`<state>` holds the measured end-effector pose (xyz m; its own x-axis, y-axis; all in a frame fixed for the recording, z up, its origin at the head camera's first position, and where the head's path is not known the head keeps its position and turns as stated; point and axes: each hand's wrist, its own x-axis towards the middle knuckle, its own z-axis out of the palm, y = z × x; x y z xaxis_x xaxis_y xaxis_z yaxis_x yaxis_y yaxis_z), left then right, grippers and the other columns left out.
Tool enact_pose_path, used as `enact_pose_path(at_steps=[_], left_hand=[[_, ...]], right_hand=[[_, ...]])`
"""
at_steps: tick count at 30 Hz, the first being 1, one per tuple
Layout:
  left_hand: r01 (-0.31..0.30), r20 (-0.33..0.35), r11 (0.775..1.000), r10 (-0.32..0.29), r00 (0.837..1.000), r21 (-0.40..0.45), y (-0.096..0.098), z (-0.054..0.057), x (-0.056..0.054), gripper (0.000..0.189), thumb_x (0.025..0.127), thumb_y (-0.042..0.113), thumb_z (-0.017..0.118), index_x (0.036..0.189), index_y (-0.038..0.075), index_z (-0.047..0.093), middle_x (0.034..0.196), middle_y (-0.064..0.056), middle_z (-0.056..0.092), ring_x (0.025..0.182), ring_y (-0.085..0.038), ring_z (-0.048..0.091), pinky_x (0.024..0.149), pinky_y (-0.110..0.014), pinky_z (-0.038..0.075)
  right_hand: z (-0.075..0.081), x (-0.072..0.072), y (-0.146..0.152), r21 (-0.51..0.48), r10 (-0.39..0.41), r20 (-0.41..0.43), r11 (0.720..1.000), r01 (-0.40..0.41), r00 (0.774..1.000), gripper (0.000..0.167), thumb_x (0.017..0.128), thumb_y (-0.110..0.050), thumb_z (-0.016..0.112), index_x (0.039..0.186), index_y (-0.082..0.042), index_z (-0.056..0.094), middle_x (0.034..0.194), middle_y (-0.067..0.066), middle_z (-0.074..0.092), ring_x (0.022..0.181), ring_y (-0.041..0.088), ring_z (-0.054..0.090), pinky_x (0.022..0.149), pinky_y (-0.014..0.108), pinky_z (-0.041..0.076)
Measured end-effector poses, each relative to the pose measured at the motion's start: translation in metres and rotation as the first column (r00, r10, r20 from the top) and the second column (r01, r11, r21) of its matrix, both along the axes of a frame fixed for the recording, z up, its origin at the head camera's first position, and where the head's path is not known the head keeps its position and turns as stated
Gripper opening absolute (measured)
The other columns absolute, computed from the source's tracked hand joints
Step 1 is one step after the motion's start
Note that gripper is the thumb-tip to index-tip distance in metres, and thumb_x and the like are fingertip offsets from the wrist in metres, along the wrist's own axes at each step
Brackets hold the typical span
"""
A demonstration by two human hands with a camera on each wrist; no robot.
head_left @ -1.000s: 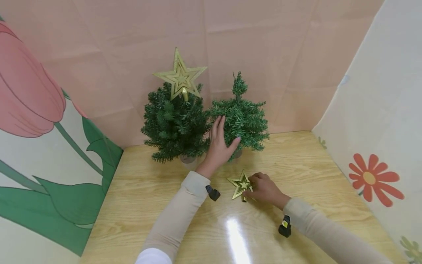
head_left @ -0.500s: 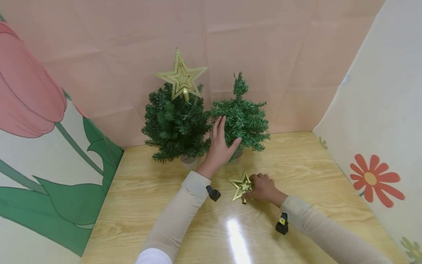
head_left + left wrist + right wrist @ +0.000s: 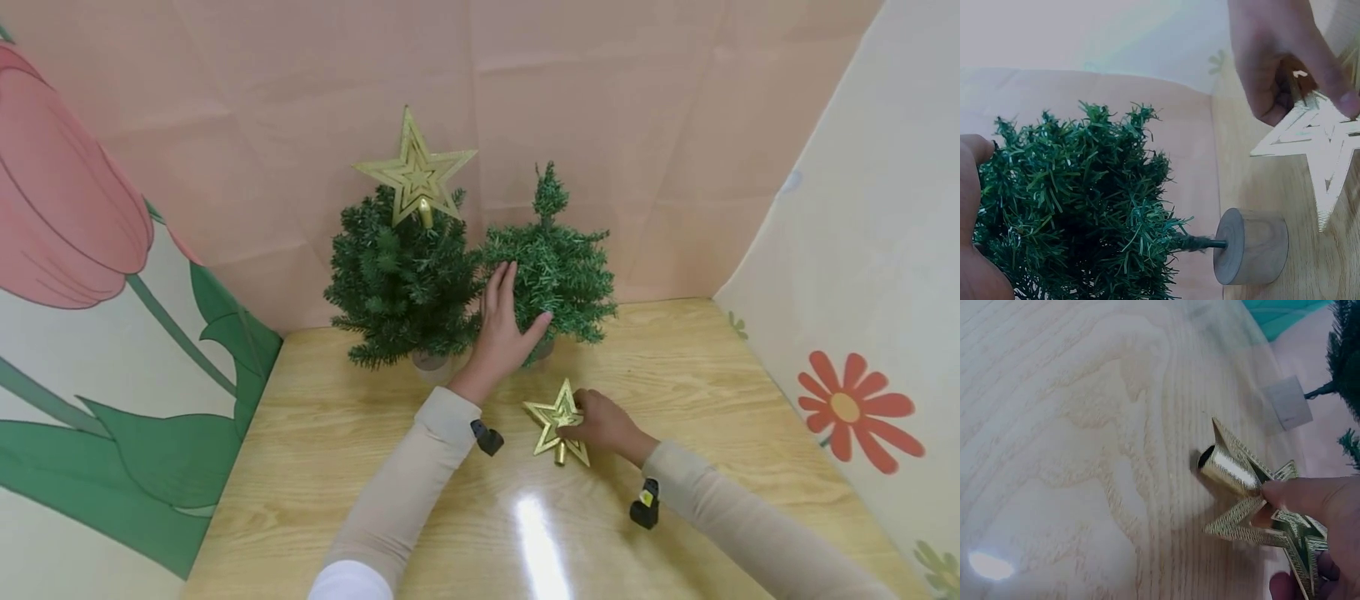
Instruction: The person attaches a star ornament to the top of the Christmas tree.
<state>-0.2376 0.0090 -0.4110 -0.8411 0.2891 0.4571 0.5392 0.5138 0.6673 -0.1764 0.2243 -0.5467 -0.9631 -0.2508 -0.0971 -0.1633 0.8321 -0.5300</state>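
Note:
A gold star tree topper (image 3: pixel 551 414) is pinched between the thumb and fingers of my right hand (image 3: pixel 606 427), just over the wooden table. Its hollow gold socket (image 3: pixel 1232 474) points toward the near side in the right wrist view. My left hand (image 3: pixel 501 333) rests against the front left of the smaller green Christmas tree (image 3: pixel 566 267), fingers straight and thumb spread. That tree has a bare tip and stands on a round wooden base (image 3: pixel 1254 247). Beside it, on the left, a fuller Christmas tree (image 3: pixel 397 283) carries a larger gold star (image 3: pixel 417 177) at its top.
The wooden table (image 3: pixel 315 500) meets a pink cloth backdrop (image 3: pixel 600 108) close behind both trees. Walls printed with a tulip (image 3: pixel 67 192) and a red flower (image 3: pixel 845 408) flank it. The two trees' branches touch each other.
My right hand has taken a firmer pinch on the small star and tilted it up slightly from the table. The left hand keeps its place on the smaller tree.

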Motion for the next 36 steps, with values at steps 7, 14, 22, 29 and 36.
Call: enact_pose_path(at_steps=[7, 14, 22, 29, 36], left_hand=[[-0.004, -0.015, 1.000, 0.004, 1.000, 0.006, -0.001, 0.000, 0.000, 0.088, 0.094, 0.054, 0.054, 0.158, 0.025, 0.000, 0.161, 0.004, -0.005, 0.148, -0.021, -0.001, 0.110, -0.054, 0.027], [-0.004, 0.000, 1.000, 0.004, 1.000, 0.011, -0.001, -0.002, 0.000, 0.088, 0.094, 0.055, 0.054, 0.157, 0.030, -0.002, 0.160, 0.010, -0.008, 0.147, -0.019, -0.002, 0.108, -0.055, 0.030], [-0.005, -0.005, 1.000, 0.005, 1.000, 0.000, -0.001, -0.003, -0.001, 0.089, 0.094, 0.054, 0.055, 0.157, 0.029, -0.003, 0.161, 0.007, -0.008, 0.147, -0.016, -0.004, 0.109, -0.054, 0.029], [0.001, 0.000, 1.000, -0.001, 1.000, 0.007, -0.001, -0.001, 0.001, 0.088, 0.094, 0.053, 0.054, 0.158, 0.028, -0.001, 0.161, 0.006, -0.007, 0.147, -0.018, -0.003, 0.109, -0.055, 0.029], [-0.002, 0.004, 1.000, 0.002, 1.000, 0.008, -0.001, -0.002, 0.001, 0.088, 0.094, 0.052, 0.055, 0.158, 0.027, 0.000, 0.161, 0.005, -0.006, 0.148, -0.022, -0.001, 0.109, -0.055, 0.029]], right_hand=[[0.009, -0.001, 0.003, -0.113, 0.026, -0.044, 0.993, -0.031, 0.999, 0.037, 0.086, -0.022, 0.075, 0.111, 0.001, 0.061, 0.102, 0.016, 0.068, 0.089, 0.028, 0.065, 0.078, 0.049, 0.052], [0.017, 0.000, 0.006, -0.191, 0.020, -0.050, 0.981, -0.029, 0.999, 0.025, 0.092, -0.018, 0.068, 0.111, -0.001, 0.065, 0.109, 0.017, 0.068, 0.102, 0.035, 0.064, 0.084, 0.050, 0.051], [0.032, -0.002, 0.012, -0.212, 0.052, -0.082, 0.975, -0.068, 0.995, 0.024, 0.093, -0.017, 0.067, 0.111, -0.001, 0.066, 0.110, 0.017, 0.068, 0.102, 0.034, 0.065, 0.082, 0.049, 0.052], [0.052, -0.008, 0.023, -0.227, 0.047, -0.075, 0.972, -0.063, 0.996, 0.021, 0.093, -0.017, 0.067, 0.110, -0.005, 0.067, 0.112, 0.017, 0.068, 0.103, 0.035, 0.065, 0.082, 0.048, 0.053], [0.072, -0.009, 0.034, -0.221, 0.048, -0.074, 0.973, -0.064, 0.996, 0.018, 0.093, -0.018, 0.066, 0.109, -0.008, 0.066, 0.114, 0.017, 0.067, 0.105, 0.035, 0.064, 0.081, 0.048, 0.054]])
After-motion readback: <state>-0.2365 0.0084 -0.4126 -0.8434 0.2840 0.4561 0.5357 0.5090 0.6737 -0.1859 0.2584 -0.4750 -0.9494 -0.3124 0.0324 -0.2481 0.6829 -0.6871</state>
